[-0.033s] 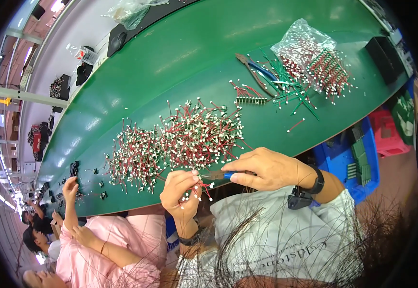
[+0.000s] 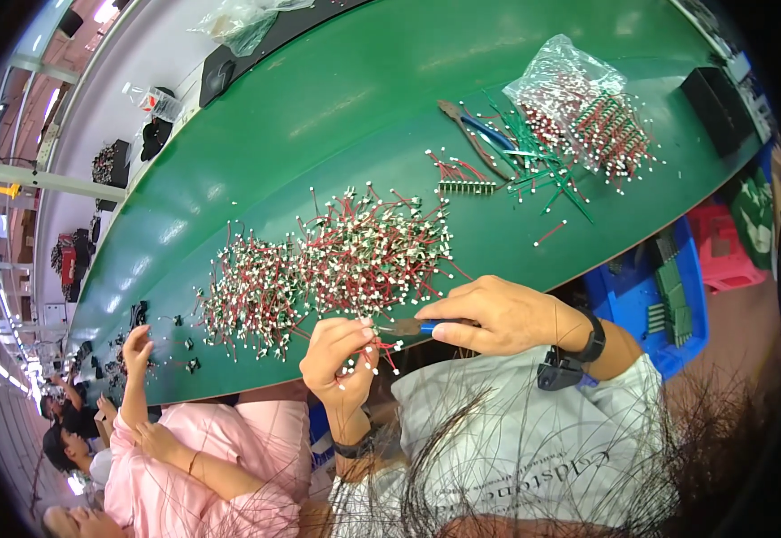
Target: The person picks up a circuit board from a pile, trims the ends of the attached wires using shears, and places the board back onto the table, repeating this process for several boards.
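My left hand [image 2: 337,355] is closed, pinching short red wires with white connector ends [image 2: 387,350] over the table's near edge. Parts of the wires hang below its fingers, and the piece at the fingertips is too small to make out. In my right hand [image 2: 505,316] is a pair of cutting pliers [image 2: 403,328] with blue handles, its jaws pointing left, close to the left fingertips. Just beyond both hands lies a large heap of small boards with red wires and white connectors [image 2: 377,247]. A similar heap [image 2: 251,291] adjoins it on the left.
Another pair of pliers [image 2: 480,139] lies farther back, beside green strips [image 2: 556,170], a wired board row [image 2: 467,187] and a clear plastic bag [image 2: 561,76]. A blue bin [image 2: 697,336] stands below the edge at right. A co-worker in pink [image 2: 220,448] sits at left.
The co-worker's raised hand has shifted slightly right and up. My own hands and the pliers stay nearly in place.
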